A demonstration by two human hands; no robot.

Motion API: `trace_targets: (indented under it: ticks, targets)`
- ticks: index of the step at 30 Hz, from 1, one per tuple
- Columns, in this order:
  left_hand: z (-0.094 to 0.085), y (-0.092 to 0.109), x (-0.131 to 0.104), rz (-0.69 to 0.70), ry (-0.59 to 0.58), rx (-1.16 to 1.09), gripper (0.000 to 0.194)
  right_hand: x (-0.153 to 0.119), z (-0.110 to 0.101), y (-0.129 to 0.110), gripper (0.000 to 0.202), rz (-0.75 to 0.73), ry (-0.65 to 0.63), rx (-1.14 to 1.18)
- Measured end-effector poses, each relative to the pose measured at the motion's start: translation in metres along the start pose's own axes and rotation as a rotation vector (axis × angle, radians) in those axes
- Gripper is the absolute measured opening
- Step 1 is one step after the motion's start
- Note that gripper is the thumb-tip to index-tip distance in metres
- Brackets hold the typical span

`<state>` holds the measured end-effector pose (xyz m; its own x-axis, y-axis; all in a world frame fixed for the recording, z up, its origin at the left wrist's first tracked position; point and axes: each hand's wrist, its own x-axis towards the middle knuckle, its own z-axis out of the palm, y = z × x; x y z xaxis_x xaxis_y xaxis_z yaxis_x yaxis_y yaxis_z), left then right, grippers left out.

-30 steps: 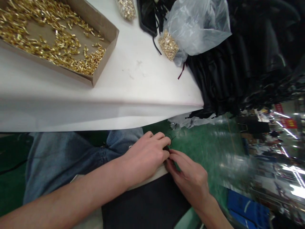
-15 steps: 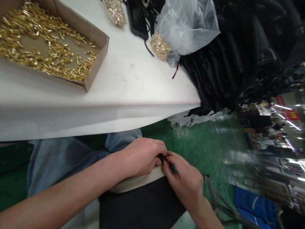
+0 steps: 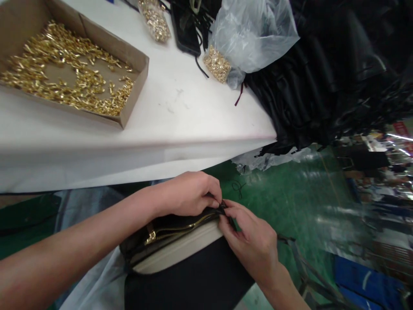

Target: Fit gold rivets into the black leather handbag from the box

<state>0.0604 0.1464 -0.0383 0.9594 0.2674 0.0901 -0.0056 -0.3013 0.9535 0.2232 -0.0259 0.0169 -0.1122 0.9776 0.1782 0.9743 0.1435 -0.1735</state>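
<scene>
A black bag [image 3: 190, 271] with a cream inner edge and a gold zipper [image 3: 180, 230] lies over my lap, below the table's edge. My left hand [image 3: 193, 193] pinches the bag's dark upper edge near its right end, fingertips closed. Right beside it, my right hand [image 3: 251, 237] grips the same corner between thumb and fingers. The fingertips of both hands almost meet there, and the small dark part between them is mostly hidden. A gold zipper pull [image 3: 150, 236] shows at the zipper's left end.
On the white table [image 3: 180, 112] stand a cardboard box [image 3: 135, 92] of gold metal pieces, bags of gold parts [image 3: 155, 21], a black phone-like object [image 3: 185, 30] and a clear plastic bag [image 3: 254, 34]. Black material [image 3: 297, 82] is heaped at the right. A metal frame [image 3: 303, 262] stands lower right.
My left hand has moved slightly up and left, and the bag's opening with its gold zipper has come into view. Both hands still hold the corner. The camera view has shifted a little.
</scene>
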Motion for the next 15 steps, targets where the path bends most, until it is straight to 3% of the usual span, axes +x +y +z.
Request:
trace_targets:
  ticks: [4, 7, 10, 15]
  targets:
    - [-0.001, 0.000, -0.009, 0.018, -0.006, 0.042, 0.008, -0.002, 0.000, -0.002, 0.011, 0.009, 0.010, 0.011]
    - [0.002, 0.007, -0.010, -0.015, -0.016, 0.101, 0.021, -0.002, -0.002, -0.003, 0.012, 0.029, -0.012, 0.026]
    - [0.012, 0.014, -0.010, -0.011, 0.010, 0.153, 0.009, -0.001, -0.006, -0.001, 0.013, 0.045, -0.016, 0.038]
    - [0.031, 0.014, -0.009, 0.003, 0.071, 0.159, 0.013, -0.003, -0.009, 0.000, 0.012, 0.049, -0.021, 0.011]
